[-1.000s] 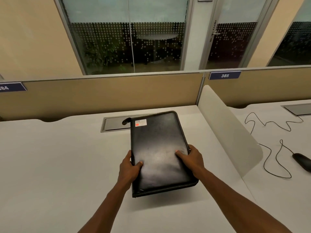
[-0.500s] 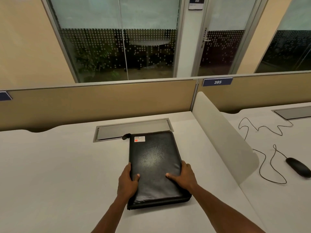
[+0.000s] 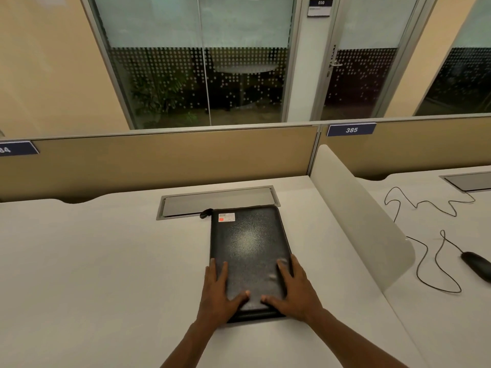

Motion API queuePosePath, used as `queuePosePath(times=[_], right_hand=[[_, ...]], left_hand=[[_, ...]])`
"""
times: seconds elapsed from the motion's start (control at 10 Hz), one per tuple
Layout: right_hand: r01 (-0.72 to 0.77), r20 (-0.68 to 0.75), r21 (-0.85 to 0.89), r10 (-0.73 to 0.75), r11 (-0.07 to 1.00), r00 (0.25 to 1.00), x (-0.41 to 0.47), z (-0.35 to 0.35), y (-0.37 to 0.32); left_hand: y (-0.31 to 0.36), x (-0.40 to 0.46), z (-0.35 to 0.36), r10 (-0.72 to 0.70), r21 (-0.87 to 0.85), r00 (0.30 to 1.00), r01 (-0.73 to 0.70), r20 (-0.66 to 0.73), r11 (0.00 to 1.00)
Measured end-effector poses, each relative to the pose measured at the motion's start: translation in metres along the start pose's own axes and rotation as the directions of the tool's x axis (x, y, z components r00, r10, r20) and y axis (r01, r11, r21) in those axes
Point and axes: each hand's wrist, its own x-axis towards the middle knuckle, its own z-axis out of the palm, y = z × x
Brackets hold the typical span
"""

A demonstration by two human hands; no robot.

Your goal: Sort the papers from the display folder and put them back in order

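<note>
A black zippered display folder (image 3: 249, 251) lies flat and closed on the white desk (image 3: 93, 261), a small white and red sticker at its far left corner. My left hand (image 3: 219, 293) rests flat on the folder's near left corner, fingers straight. My right hand (image 3: 295, 290) lies flat on the near right corner, thumb pointing inward. No papers are visible; the folder's contents are hidden.
A grey cable hatch (image 3: 218, 201) is set into the desk just behind the folder. A white curved divider (image 3: 358, 216) stands to the right. Beyond it lie a black mouse (image 3: 477, 265) and its looping cable (image 3: 430, 261). A tan partition (image 3: 159, 160) closes the back.
The folder went from being held tilted above the desk to lying flat on it. Both hands moved from gripping its sides to resting flat on its near corners.
</note>
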Motion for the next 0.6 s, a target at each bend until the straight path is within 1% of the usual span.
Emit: queuePosePath(times=[0.1,0.2,0.3,0.4,0.5,0.6], right_hand=[[0.056,0.062,-0.053,-0.053,0.997,0.997,-0.009,0.010,0.009],[0.067,0.091,-0.095,-0.058,0.993,0.994,-0.009,0.011,0.009],[0.048,0.100,-0.119,-0.036,0.992,0.994,-0.007,0.002,0.008],[0.033,0.104,-0.099,-0.022,0.995,0.994,-0.011,-0.005,0.009],[0.027,0.054,-0.073,-0.023,0.997,0.998,-0.007,-0.035,0.008],[0.048,-0.021,-0.124,-0.051,0.991,0.998,0.003,-0.064,0.005]], left_hand=[[-0.010,-0.016,0.009,0.111,0.115,0.991,-0.119,0.075,0.986],[-0.011,-0.017,0.009,0.109,0.193,0.988,-0.129,0.112,0.973],[-0.004,-0.013,0.002,0.041,0.247,0.989,-0.075,0.140,0.966],[0.001,-0.016,-0.006,0.021,0.235,0.990,-0.054,0.142,0.970],[0.014,-0.004,-0.036,-0.014,0.218,0.991,-0.014,0.130,0.976],[0.032,0.008,-0.059,0.039,0.295,0.996,-0.061,0.081,0.953]])
